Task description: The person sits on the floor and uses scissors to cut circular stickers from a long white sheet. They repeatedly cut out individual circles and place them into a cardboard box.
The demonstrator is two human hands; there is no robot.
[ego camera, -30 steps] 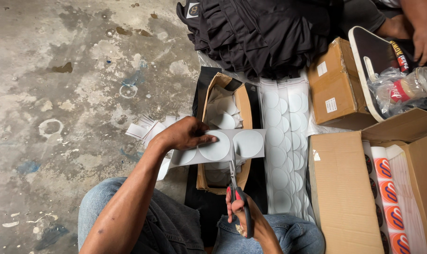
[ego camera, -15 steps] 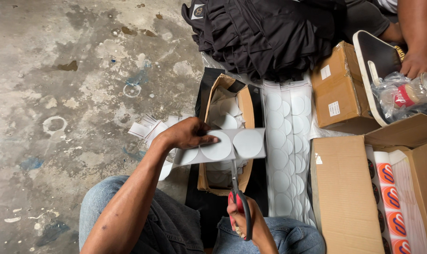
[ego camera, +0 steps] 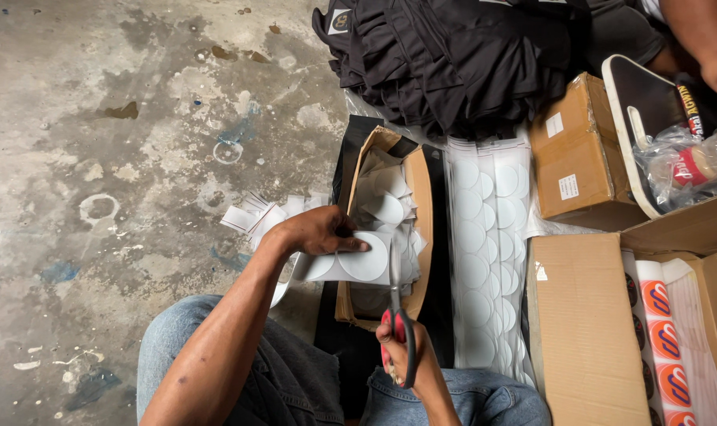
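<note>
Since the earlier frame the strip of white round stickers point(ego camera: 358, 262) has shortened at its right end, where one more circle used to reach past the blades. Concrete floor point(ego camera: 98, 118) fills the left half of the frame, and a heap of black garments point(ego camera: 453, 55) lies at upper centre. Brown cartons point(ego camera: 587, 331) crowd the right side, with long white sticker sheets point(ego camera: 484, 260) between them and the small open cardboard box point(ego camera: 417, 205) at centre. Just over that box, the left hand point(ego camera: 315, 231) pinches the strip's left part, thumb on top. From lower centre, the right hand point(ego camera: 409, 359) is closed through the red handles of the scissors point(ego camera: 396, 304), whose blades meet the strip's right edge.
</note>
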